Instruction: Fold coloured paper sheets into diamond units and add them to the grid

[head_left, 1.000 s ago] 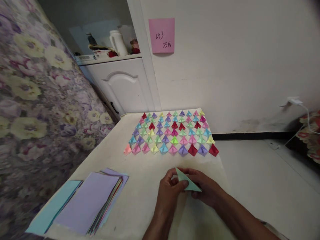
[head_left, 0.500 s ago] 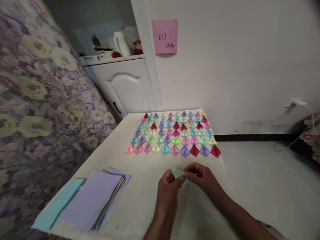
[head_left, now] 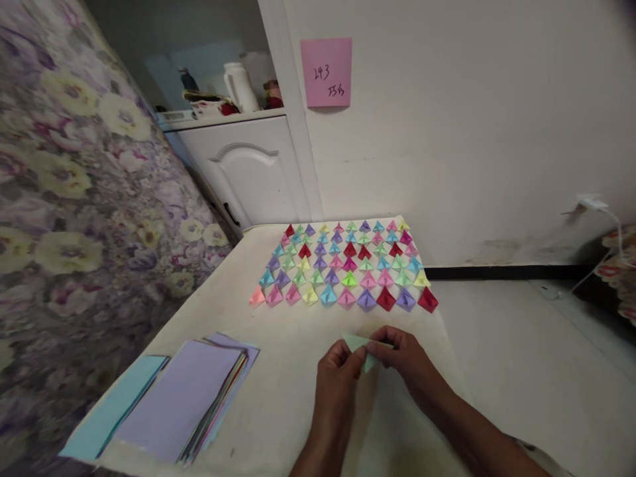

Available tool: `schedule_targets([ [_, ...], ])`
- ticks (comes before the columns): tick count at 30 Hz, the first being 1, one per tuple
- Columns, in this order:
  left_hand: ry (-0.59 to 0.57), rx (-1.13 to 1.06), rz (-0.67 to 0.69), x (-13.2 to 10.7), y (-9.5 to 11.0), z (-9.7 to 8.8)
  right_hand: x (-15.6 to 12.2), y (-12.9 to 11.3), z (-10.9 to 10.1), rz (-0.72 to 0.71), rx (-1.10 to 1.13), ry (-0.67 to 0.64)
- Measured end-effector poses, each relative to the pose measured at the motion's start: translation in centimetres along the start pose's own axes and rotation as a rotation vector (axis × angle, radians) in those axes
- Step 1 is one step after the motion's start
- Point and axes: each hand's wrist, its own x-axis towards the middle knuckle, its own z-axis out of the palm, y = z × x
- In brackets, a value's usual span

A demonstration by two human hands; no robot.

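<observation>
A pale green folded paper is pinched between both hands above the near part of the table. My left hand grips its left side, thumb on top and fingers curled beneath. My right hand is closed on its right part, with thumb and forefinger pressed together. The paper shows a triangular outline, and a corner points down between the thumbs. Fingers hide part of its folds. Beyond the hands, several rows of small folded paper pieces in many colours lie on the cream-covered table.
At the left front lie a stack of lilac and other coloured paper and a turquoise stack. A floral curtain hangs along the left. Behind the table stand a white cabinet and a wall with a pink note.
My right fingers have shifted on the green paper, and its right part now spreads out as a flap toward the right hand. The left hand keeps its pinch, slightly farther right.
</observation>
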Motion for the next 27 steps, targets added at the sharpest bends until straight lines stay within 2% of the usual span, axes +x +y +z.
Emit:
schedule_targets([
  [3, 0.029, 0.041, 0.026, 0.1, -0.1, 0.1, 0.1, 0.7, 0.2, 0.099, 0.173, -0.02],
  [6, -0.008, 0.036, 0.035, 0.2, -0.2, 0.0, 0.1, 1.0, 0.3, 0.14, 0.263, -0.042],
  [9, -0.027, 0.064, 0.033, 0.2, 0.0, -0.1, 0.1, 0.9, 0.2, 0.109, 0.232, -0.048],
  [14, 0.039, 0.079, 0.053, 0.2, 0.6, -0.5, 0.0, 0.4, 0.1, 0.07, 0.126, -0.052],
  [18, 0.035, 0.063, 0.066, 0.1, 0.9, -0.7, -0.1, -0.3, 0.1, 0.041, 0.084, -0.047],
  [27, -0.119, 0.237, 0.055, 0.3, 0.2, -0.1, -0.1, -0.9, -0.4, -0.043, 0.045, -0.029],
])
